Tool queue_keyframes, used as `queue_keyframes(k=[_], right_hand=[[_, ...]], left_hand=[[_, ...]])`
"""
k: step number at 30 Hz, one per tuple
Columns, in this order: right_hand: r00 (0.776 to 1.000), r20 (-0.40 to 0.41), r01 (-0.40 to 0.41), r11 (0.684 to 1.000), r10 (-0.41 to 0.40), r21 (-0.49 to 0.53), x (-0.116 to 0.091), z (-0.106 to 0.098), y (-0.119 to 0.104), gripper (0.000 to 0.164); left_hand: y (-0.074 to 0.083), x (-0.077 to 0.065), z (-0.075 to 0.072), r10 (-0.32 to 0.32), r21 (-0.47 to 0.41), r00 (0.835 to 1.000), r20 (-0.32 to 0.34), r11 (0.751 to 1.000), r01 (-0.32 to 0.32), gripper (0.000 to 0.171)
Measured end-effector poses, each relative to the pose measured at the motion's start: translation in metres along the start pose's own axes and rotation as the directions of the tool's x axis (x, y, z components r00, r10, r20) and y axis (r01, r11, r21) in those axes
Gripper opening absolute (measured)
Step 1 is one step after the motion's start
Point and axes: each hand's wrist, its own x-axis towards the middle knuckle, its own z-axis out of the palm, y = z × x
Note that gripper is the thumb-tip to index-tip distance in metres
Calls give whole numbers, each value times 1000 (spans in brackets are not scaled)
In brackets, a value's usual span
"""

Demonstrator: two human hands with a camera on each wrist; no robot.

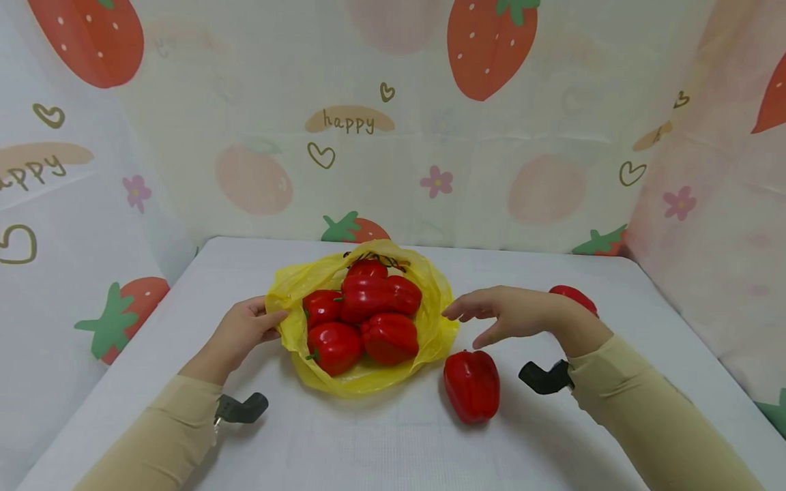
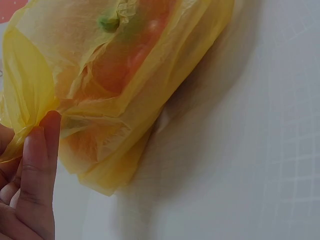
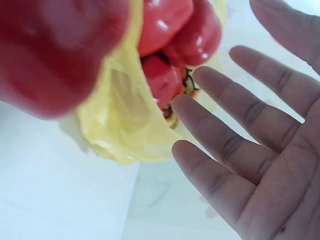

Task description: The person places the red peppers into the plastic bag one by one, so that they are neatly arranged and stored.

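A yellow plastic bag [image 1: 442, 334] lies on the table with its mouth open toward me, several red bell peppers [image 1: 368, 298] inside. My left hand [image 1: 242, 334] pinches the bag's left rim between thumb and fingers; the left wrist view shows the thin film [image 2: 30, 90] caught at the fingertips. My right hand [image 1: 512, 314] hovers just right of the bag with fingers spread and nothing in them. Below that hand a loose red bell pepper [image 1: 471, 387] rests on the table. Close up in the right wrist view, a red pepper [image 3: 55, 50] fills the upper left corner.
Another red pepper [image 1: 574, 298] lies on the right, partly hidden behind my right forearm. Dark thin strands [image 1: 381, 259] show at the bag's back rim. The white table [image 1: 344, 450] is bordered by a strawberry-print curtain [image 1: 479, 143]. A black wrist mount [image 1: 546, 377] juts from each sleeve.
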Motion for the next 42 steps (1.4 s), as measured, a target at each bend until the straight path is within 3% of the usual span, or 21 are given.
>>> queue_keyframes(k=[10,18,26,42], right_hand=[[998,55,21,999,-22,30,-5,25,15,47],[997,76,-29,993,20,116,-7,35,21,52],[999,48,2,998,-6,70,-12,38,29,52],[997,1,-80,996,80,27,-33,38,41,64]], left_hand=[[3,-2,-1,-3,2,1000,-4,1000,3,48],[5,-4,0,-9,-9,1000,1,1000,9,46],[5,-5,0,3,-11,1000,1,1000,-3,48],[2,-4,1,11,-19,1000,-4,1000,-11,47]])
